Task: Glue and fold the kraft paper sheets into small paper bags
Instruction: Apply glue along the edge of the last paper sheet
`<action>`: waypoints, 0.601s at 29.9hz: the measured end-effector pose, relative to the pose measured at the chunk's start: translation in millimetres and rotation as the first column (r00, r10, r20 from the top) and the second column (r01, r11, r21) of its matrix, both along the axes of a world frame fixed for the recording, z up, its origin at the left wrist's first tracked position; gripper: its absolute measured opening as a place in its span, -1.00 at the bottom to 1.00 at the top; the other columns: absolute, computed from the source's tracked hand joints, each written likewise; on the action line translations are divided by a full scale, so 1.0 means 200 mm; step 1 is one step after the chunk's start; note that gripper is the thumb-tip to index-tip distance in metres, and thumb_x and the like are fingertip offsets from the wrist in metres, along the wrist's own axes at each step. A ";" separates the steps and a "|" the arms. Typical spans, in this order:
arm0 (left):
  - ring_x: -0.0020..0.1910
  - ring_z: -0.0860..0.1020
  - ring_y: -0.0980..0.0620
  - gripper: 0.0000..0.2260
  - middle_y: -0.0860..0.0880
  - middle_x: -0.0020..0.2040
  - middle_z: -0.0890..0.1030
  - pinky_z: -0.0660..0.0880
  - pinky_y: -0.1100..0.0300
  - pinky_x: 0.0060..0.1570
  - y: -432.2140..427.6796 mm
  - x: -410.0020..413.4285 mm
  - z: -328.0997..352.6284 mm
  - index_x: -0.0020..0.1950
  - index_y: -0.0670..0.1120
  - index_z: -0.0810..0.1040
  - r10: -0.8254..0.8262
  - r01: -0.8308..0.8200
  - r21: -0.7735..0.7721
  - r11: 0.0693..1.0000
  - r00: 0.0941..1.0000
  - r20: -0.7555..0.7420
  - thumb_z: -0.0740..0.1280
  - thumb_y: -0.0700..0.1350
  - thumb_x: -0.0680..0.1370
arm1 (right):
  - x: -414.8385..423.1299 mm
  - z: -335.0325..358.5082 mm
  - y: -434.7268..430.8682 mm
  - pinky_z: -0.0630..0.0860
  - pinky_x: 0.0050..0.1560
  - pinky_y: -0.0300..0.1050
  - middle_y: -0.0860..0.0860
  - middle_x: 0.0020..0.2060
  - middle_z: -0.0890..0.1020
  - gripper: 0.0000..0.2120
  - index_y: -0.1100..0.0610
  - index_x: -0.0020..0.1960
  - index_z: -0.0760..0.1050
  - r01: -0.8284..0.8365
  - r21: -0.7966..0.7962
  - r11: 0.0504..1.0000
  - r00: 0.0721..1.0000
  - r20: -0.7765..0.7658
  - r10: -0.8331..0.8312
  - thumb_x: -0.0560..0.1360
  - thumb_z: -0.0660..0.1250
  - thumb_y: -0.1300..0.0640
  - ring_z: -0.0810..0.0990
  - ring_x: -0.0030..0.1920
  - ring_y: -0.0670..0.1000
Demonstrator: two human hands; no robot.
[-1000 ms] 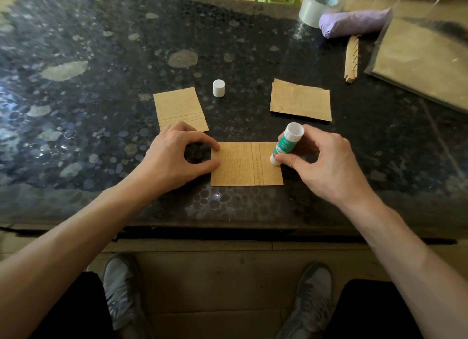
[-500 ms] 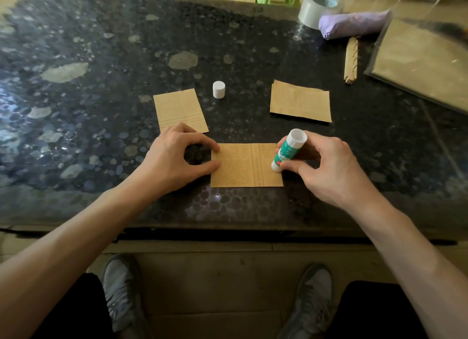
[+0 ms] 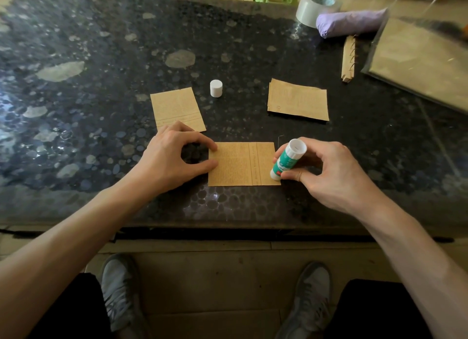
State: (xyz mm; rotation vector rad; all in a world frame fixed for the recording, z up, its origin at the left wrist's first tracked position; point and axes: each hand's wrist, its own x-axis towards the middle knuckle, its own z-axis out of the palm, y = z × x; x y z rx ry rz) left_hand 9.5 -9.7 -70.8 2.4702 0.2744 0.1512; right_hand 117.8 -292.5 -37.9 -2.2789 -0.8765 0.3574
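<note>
On the speckled tabletop point(image 3: 101, 60), your left hand point(image 3: 169, 159) pressed the kraft sheet point(image 3: 238, 166). Your right hand point(image 3: 329, 171) pinched the glue stick point(image 3: 287, 160).

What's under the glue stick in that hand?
The right edge of the kraft sheet, flat on the table. The glue stick covers the contact spot, so glue there cannot be seen.
</note>
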 end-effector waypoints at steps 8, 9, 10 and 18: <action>0.21 0.43 0.03 -0.66 0.07 0.11 0.49 0.42 -0.08 0.29 0.00 0.00 0.00 0.12 0.23 0.66 0.002 -0.002 -0.003 1.000 1.000 -0.002 0.42 0.26 0.38 | 0.02 0.02 -0.02 0.58 0.30 -0.05 -0.23 0.10 0.69 -0.70 -0.14 0.17 0.62 -0.073 -0.029 0.997 0.996 -0.057 0.071 0.48 0.54 0.10 0.63 0.18 -0.22; 0.21 0.43 0.03 -0.67 0.07 0.11 0.48 0.43 -0.09 0.29 0.00 0.00 0.00 0.11 0.23 0.66 0.003 -0.003 -0.003 1.000 1.000 0.002 0.43 0.26 0.38 | 0.03 0.03 -0.03 0.58 0.31 -0.03 -0.22 0.09 0.70 -0.70 -0.12 0.18 0.62 -0.068 -0.009 0.998 0.995 -0.069 0.067 0.48 0.54 0.09 0.64 0.18 -0.22; 0.21 0.43 0.02 -0.67 0.07 0.11 0.48 0.43 -0.10 0.29 0.00 0.00 0.00 0.12 0.24 0.66 0.001 -0.001 -0.003 1.000 1.000 0.005 0.43 0.26 0.39 | 0.04 0.04 -0.03 0.59 0.31 -0.01 -0.21 0.08 0.71 -0.70 -0.10 0.19 0.63 -0.052 0.030 0.998 0.996 -0.071 0.054 0.48 0.54 0.10 0.65 0.17 -0.21; 0.20 0.44 0.01 -0.66 0.07 0.10 0.48 0.45 -0.14 0.28 0.00 -0.01 0.00 0.12 0.22 0.66 0.003 -0.003 -0.007 1.000 1.000 0.014 0.42 0.27 0.38 | -0.02 0.01 0.12 0.61 0.27 -0.03 -0.16 0.10 0.70 -0.69 0.01 0.23 0.63 -0.088 0.130 0.988 0.995 -0.043 0.094 0.51 0.54 0.13 0.66 0.18 -0.17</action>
